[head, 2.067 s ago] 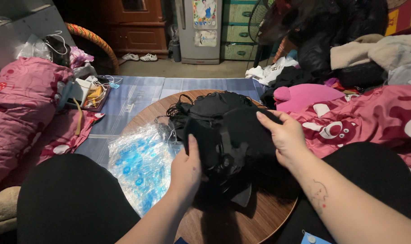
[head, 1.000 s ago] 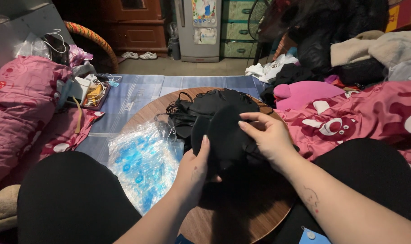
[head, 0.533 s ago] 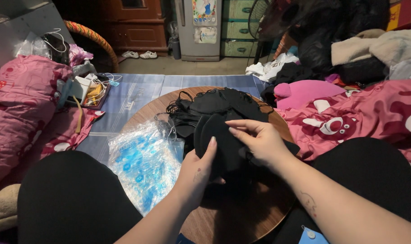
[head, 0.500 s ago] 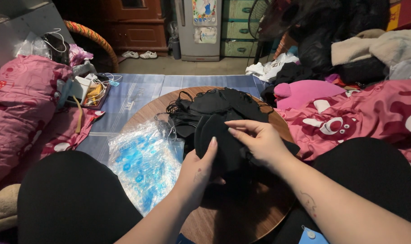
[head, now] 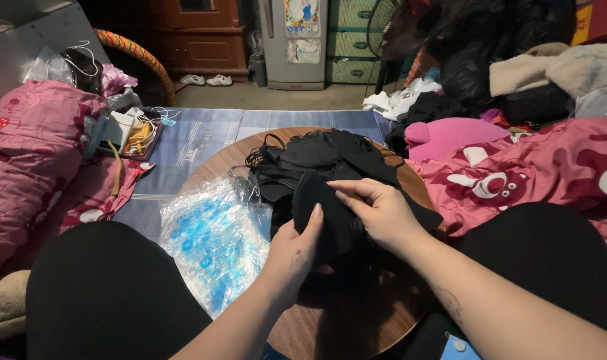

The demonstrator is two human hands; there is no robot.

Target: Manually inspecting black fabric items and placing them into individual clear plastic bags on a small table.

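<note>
The left hand (head: 295, 252) and the right hand (head: 378, 215) are both closed on a black mask (head: 330, 223), thumbs on top. The mask is held over the round table (head: 357, 320), just in front of the black pile (head: 317, 157).

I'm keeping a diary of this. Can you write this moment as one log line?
left hand: holds black cloth | right hand: pinches same cloth | under: round wooden table | beside: plastic bag
</note>
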